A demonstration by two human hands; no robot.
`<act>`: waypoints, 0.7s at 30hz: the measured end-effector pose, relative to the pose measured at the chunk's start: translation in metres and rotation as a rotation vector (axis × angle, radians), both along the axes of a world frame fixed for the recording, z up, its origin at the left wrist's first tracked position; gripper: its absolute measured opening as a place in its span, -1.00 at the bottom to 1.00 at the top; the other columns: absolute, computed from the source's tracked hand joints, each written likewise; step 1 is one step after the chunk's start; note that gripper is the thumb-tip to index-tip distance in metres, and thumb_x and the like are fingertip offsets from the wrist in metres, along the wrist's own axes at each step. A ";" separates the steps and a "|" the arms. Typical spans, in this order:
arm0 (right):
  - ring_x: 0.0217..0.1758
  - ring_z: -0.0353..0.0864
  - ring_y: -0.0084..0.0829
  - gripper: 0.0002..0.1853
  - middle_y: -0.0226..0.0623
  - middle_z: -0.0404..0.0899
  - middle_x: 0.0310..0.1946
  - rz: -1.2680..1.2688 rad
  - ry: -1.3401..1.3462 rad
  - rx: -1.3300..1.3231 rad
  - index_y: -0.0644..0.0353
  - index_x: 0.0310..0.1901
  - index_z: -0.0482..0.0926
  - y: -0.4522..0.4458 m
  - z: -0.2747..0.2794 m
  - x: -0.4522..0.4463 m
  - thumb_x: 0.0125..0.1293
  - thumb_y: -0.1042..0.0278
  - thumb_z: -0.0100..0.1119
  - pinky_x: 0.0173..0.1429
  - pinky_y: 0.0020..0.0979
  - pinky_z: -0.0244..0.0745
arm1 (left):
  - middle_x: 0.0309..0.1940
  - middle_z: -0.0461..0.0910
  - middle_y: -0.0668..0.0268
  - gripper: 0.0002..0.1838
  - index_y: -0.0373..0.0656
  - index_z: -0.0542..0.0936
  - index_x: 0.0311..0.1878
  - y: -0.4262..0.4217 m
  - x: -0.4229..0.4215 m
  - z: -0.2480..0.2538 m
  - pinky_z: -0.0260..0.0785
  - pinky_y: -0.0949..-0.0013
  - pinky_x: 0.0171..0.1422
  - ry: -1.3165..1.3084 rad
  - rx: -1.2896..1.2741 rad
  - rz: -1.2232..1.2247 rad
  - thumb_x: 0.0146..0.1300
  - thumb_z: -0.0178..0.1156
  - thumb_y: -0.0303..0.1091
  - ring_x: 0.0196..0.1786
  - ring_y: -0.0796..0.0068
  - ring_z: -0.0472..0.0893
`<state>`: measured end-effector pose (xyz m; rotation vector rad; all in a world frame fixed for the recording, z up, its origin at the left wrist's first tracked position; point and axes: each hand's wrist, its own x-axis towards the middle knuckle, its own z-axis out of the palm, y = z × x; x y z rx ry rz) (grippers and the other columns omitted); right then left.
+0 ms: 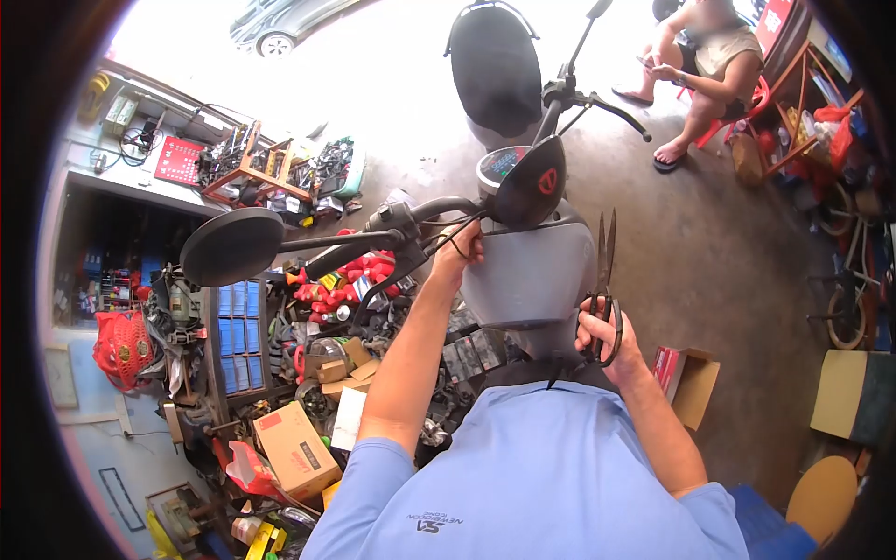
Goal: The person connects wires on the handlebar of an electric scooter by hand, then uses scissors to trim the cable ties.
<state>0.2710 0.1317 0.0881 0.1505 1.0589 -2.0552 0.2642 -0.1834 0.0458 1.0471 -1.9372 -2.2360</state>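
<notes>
A scooter with a grey front panel [530, 275] stands before me. My left hand [457, 250] is at the left of its steering column, with fingers closed around a thin black cable [474, 220] below the handlebar [439, 207]. Part of those fingers is hidden. In my right hand [611, 343], to the right of the panel, is a pair of long-bladed scissors [606, 271], gripped by the black handles with the blades pointing up and away. Between the handlebars are a small round display [504, 165] and a black rounded cover with a red emblem [532, 187].
A round mirror [231, 247] sticks out left, and a brake lever [621, 114] right. Cardboard boxes [297, 450] and piled parts crowd the left floor. An open carton [693, 387] stands near my right arm. Another person [714, 70] sits at the upper right.
</notes>
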 end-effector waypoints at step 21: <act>-0.48 0.44 -0.57 -0.65 -0.38 0.39 -0.43 0.084 0.082 0.211 0.28 -0.11 0.38 -0.028 0.010 0.041 0.15 0.35 0.27 -0.37 -0.47 0.47 | -0.54 0.52 0.49 -0.72 -0.13 0.57 -0.24 0.001 0.028 0.012 0.21 0.65 -0.42 0.112 0.104 -0.141 0.37 0.13 -0.09 -0.56 0.71 0.46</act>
